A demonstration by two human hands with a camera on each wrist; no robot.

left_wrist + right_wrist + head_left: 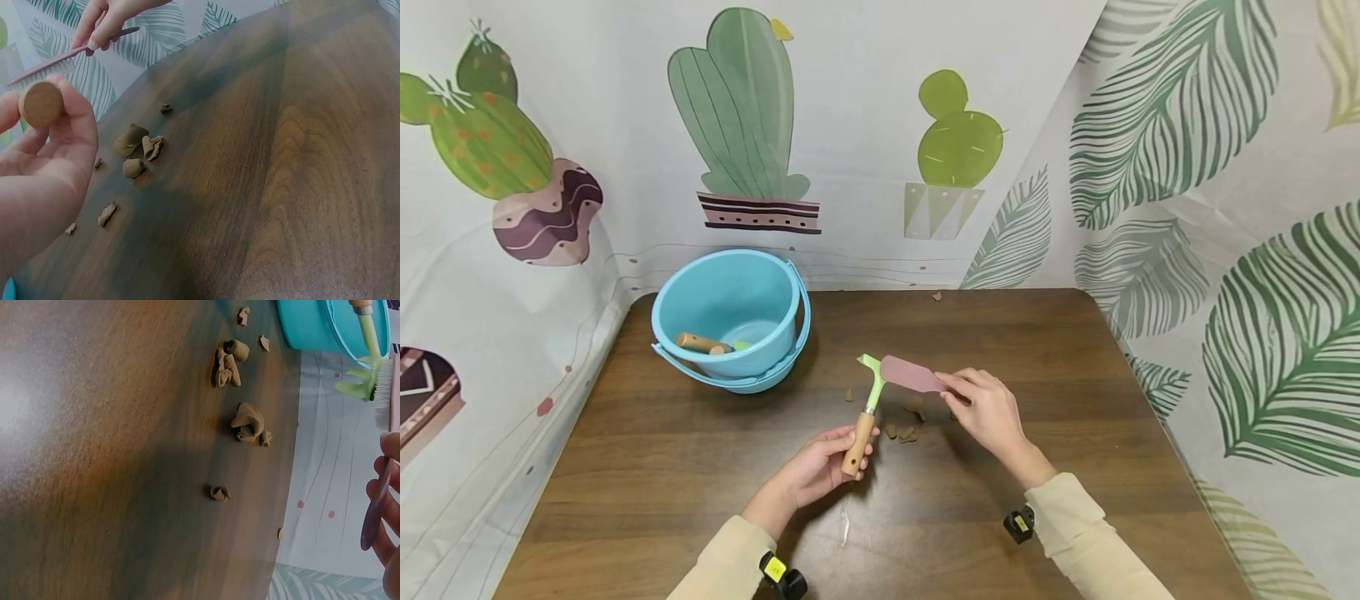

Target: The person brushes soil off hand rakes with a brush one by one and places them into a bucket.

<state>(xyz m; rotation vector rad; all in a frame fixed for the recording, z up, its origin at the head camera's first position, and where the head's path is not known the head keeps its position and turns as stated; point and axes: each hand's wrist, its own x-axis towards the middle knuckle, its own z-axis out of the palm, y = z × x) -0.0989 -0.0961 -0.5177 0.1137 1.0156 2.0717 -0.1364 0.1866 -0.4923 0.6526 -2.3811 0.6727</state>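
Note:
My left hand [820, 471] grips the wooden handle of a small garden hand rake [861, 437], which is held up off the table with its green pronged head pointing away. The bristles of a pink brush [912, 374] lie against or very close to that green head in the right wrist view [383, 394]. Its darker handle is pinched by my right hand [988, 412]. Crumbs and curled lumps of brown clay-like soil [248, 420] lie on the table below both hands. From the left wrist view, the butt of the rake handle [41, 104] faces the camera.
At the back left of the wooden table [1037, 517] stands a blue bucket [778, 337] with a wooden-handled tool [700, 342] inside. A thin clear strip [846, 529] lies near the front. Printed cloth [865, 125] hangs behind the table.

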